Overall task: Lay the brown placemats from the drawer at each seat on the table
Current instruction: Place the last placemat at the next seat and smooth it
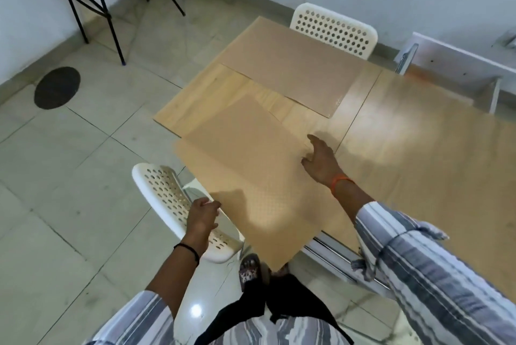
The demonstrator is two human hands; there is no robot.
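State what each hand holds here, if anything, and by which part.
The left hand pinches the near placemat at its left edge, over the white chair. The right hand grips nothing; its fingers rest on the mat's right side.

The wooden counter point(391, 127) carried two brown placemats: the far placemat point(290, 65) lay flat; the near placemat point(251, 171) overhung its near edge.

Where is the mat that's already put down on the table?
The laid placemat lies flat at the table's far end, just before the far white chair, beyond the held placemat.
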